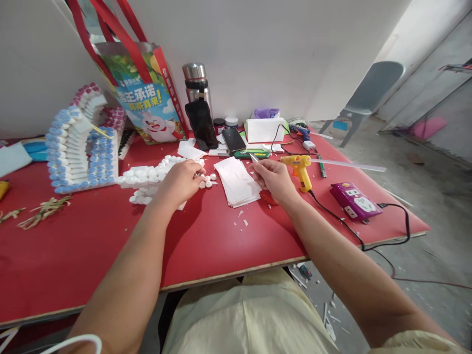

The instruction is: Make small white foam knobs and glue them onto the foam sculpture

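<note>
My left hand (182, 181) is closed, its fingers curled down beside several small white round pieces (208, 183). Whatever the fingertips hold is hidden. Behind that hand and to its left lies a white structure of rounded pieces in rows (145, 174), partly covered by the hand. My right hand (275, 178) pinches a pointed silver metal tool (253, 158), its tip towards the upper left; most of the tool is hidden. Between my hands rests a stack of white paper sheets (238, 184). A red loop-like item (268, 198) shows under the right hand.
A yellow glue gun (300, 169) and purple power socket (356, 200) with cables lie right. Phones (233, 139), a steel flask (195, 78) and a printed bag (147, 98) stand or lie behind. A blue-and-white paper structure (70, 152) stands left on the red table (228, 250).
</note>
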A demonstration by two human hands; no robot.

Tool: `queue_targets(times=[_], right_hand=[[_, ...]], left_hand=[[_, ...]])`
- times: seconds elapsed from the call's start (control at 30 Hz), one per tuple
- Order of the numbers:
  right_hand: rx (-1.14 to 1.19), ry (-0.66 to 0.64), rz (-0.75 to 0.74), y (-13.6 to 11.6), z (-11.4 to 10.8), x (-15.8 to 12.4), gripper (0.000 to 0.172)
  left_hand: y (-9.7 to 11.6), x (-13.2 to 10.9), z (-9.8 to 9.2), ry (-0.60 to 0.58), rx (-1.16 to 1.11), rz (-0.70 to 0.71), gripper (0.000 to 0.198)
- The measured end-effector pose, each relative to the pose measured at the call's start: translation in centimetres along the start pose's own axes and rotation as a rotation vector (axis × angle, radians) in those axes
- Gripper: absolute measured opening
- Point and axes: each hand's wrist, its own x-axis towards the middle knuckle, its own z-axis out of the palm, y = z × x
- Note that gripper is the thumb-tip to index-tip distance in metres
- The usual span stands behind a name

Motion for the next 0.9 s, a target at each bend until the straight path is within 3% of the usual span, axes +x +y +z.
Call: queue_targets(times=[0.13,0.27,0.4,0.47,0.57,0.63,0.7,0.9], right_hand=[[-0.137,0.014,-0.072,0.3,0.1,0.1,0.022],[-0.263,0.015,-0.132,0.4,0.0,0.0,0.022],[-0.481,0.025,-0.287,0.1,0.1,-0.8,0.02],[-0.634,-0.05,-0.474,-0.1,0.7,-1.3,0.021],[-0.863,-0.342,-0.684,-0.1,2.5,-1.6,0.039],[-0.997,-0.509,-0.692,0.0,3.9,-1.4,0.05],[-1.083,-0.594,-0.648,0.3,5.0,-0.9,0.054],[-1.15,-0.605,-0.606,1.3,6.1,0.2,0.046]], left_hand=[[-0.1,-0.2,-0.8,-0.112,-0.045,-0.003,0.007],[0.1,-0.6,-0.2,-0.259,-0.043,0.046,0.004],[0.7,-0.6,0.0,-0.289,0.082,0.056,0.003],[1.0,-0.6,-0.3,-0.353,0.171,0.028,0.007],[1.3,-0.5,-0.6,-0.403,0.256,-0.002,0.011],[1.3,-0.5,-0.6,-0.395,0.263,-0.017,0.012],[1.2,-0.5,-0.5,-0.382,0.256,-0.03,0.012],[1.2,-0.6,-0.2,-0.32,0.215,-0.043,0.007]])
